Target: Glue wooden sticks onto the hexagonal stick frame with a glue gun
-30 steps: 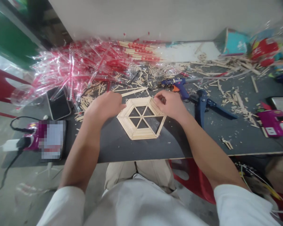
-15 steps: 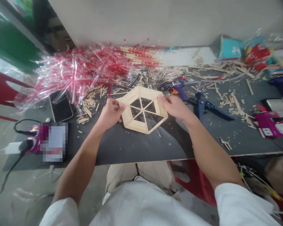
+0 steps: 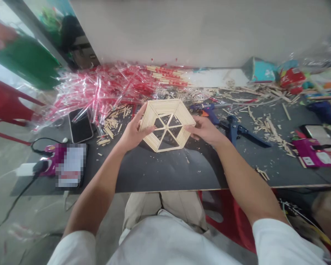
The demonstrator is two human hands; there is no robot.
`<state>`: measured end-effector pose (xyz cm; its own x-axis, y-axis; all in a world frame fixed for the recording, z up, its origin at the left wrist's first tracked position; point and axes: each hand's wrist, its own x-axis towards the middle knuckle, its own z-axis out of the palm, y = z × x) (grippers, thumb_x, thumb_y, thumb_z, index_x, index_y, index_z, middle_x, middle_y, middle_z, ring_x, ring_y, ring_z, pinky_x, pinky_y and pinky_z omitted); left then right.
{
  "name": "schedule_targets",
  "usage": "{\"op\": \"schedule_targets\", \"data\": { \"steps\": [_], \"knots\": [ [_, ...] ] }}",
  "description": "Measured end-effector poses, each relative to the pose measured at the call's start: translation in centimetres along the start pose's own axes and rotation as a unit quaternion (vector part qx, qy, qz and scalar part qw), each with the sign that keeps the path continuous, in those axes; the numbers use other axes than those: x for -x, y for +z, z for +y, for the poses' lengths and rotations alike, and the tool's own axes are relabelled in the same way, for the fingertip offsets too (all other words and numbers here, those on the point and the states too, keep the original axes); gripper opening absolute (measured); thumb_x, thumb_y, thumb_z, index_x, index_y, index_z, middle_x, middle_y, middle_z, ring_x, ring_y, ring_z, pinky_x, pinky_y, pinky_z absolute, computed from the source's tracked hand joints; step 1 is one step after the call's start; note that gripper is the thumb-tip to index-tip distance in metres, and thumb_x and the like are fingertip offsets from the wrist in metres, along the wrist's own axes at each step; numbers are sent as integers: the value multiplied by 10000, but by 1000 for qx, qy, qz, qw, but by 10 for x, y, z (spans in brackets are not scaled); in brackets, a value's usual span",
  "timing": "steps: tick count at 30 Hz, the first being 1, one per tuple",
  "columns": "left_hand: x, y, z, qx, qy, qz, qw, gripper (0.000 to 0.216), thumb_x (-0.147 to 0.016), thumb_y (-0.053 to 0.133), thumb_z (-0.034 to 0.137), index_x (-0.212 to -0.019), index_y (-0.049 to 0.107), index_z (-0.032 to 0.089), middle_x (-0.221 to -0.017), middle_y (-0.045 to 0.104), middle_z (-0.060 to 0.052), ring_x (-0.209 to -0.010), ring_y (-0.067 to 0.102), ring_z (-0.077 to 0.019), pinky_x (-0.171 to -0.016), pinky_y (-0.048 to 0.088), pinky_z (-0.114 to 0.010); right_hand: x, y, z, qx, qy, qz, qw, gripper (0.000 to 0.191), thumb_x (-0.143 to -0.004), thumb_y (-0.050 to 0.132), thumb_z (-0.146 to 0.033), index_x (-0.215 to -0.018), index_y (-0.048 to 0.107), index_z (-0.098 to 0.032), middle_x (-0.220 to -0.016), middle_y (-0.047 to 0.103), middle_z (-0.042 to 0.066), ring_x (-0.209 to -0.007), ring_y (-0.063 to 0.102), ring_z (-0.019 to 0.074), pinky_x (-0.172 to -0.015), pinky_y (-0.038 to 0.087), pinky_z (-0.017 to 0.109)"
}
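A six-sided frame of wooden sticks (image 3: 166, 128), its spokes meeting at a central point, was held over the middle of the table (image 3: 168, 176), gripped at its left corner by the fingers of the left hand (image 3: 134, 129) and at its right corner by those of the right hand (image 3: 206, 129). Clear and red wrappers (image 3: 113, 82) lay to the far left; a blue glue gun (image 3: 212, 114) and a blue cutter (image 3: 232, 129) lay to the right.
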<state>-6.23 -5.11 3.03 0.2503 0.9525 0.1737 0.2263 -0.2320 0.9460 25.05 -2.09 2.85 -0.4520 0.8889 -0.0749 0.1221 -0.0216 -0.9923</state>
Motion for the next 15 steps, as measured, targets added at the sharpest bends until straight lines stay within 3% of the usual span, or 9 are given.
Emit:
{"op": "schedule_targets", "data": {
  "steps": [5, 10, 12, 15],
  "knots": [
    [0, 2, -4, 63, -7, -6, 998, 1043, -853, 861, 512, -1702, 309, 262, -1203, 792, -113, -1056, 789, -298, -898, 671, -398, 1, -2, 3, 55, 6, -5, 998, 564, -782, 835, -720, -959, 688, -205, -674, 633, 8, -468, 536, 106, -357, 411, 244],
    [2, 6, 0, 72, -43, -17, 996, 987, -832, 883, 453, -1667, 398, 247, -1178, 801, -108, -997, 799, -273, -883, 670, -386, 3, 1, 1, 84, 7, 11, 996, 623, -815, 705, -839, -950, 654, -233, -623, 607, -5, -434, 502, 132, -376, 366, 285],
    [2, 9, 0, 87, -72, -22, 993, 1010, -805, 900, 438, -1658, 404, 221, -1154, 807, -107, -971, 799, -265, -861, 670, -383, 2, 0, 0, 118, -1, 31, 992, 673, -795, 660, -898, -874, 633, -230, -619, 580, -1, -470, 485, 135, -422, 349, 290],
    [4, 11, 5, 102, -132, -42, 985, 1046, -773, 916, 402, -1646, 390, 170, -1125, 809, -113, -953, 795, -261, -828, 668, -369, 0, -4, -5, 206, -19, 43, 977, 757, -776, 573, -975, -669, 495, -229, -561, 417, -23, -509, 362, 109, -483, 250, 288]
  ]
}}
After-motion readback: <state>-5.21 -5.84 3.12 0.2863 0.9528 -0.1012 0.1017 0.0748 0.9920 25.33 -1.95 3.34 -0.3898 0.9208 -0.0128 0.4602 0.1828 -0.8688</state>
